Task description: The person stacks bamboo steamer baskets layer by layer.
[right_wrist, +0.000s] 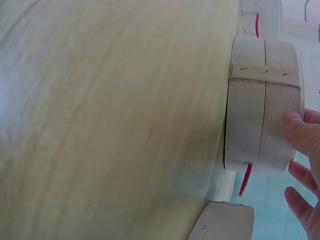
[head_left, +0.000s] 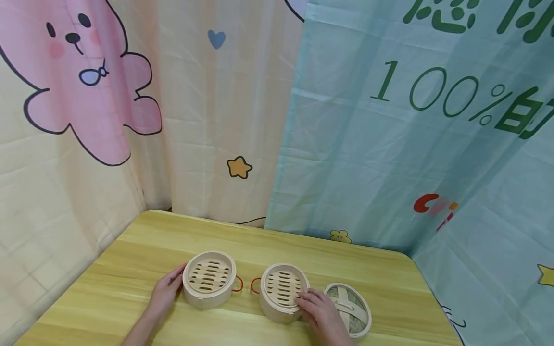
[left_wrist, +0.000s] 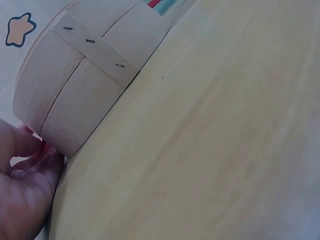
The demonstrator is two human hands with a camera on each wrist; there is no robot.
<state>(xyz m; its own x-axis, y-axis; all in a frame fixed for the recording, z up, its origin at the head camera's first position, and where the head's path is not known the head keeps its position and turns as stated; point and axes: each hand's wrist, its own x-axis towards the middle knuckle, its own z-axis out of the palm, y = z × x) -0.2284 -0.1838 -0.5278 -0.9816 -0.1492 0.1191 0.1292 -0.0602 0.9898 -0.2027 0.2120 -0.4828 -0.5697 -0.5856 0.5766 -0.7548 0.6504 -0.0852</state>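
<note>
Two round bamboo steamer baskets with slatted bottoms and red loop handles stand upright on the table. My left hand (head_left: 166,287) is at the outer side of the left steamer (head_left: 208,300). In the left wrist view, its thumb and fingers close around a red handle (left_wrist: 45,148) low on the wall. My right hand (head_left: 322,315) grips the rim of the right steamer (head_left: 277,307). Its thumb presses the outer wall in the right wrist view, and its fingertips lie over the top in the head view. A woven steamer lid (head_left: 361,305) lies to the right, partly behind this hand.
A wood-grained table (head_left: 130,269) carries everything. Cream and light-blue printed curtains (head_left: 216,120) hang behind and beside it. Between the two steamers, red handles (head_left: 239,284) face each other across a narrow gap.
</note>
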